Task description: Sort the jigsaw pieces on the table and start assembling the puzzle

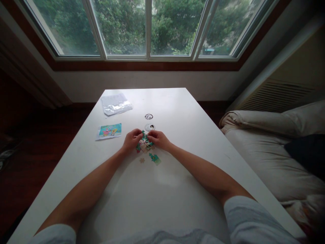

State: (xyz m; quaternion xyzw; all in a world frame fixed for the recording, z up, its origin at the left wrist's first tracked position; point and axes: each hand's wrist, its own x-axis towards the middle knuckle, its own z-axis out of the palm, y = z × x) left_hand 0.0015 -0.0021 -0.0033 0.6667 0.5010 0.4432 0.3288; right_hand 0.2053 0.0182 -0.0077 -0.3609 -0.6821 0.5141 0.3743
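Note:
My left hand (pixel 131 139) and my right hand (pixel 157 139) meet over a small heap of jigsaw pieces (pixel 144 143) in the middle of the white table (pixel 177 112). Both hands have their fingers curled in a pinch on pieces at the top of the heap. A joined green fragment (pixel 154 158) and a single tan piece (pixel 142 160) lie just in front of the hands. The colourful cartoon reference picture (pixel 109 131) lies flat to the left of my left hand.
A clear plastic bag (pixel 116 104) lies at the table's far left. Two small round lids or containers (pixel 149 122) sit just beyond the hands. A cushioned sofa (pixel 269 152) stands close along the right edge. A window fills the far wall.

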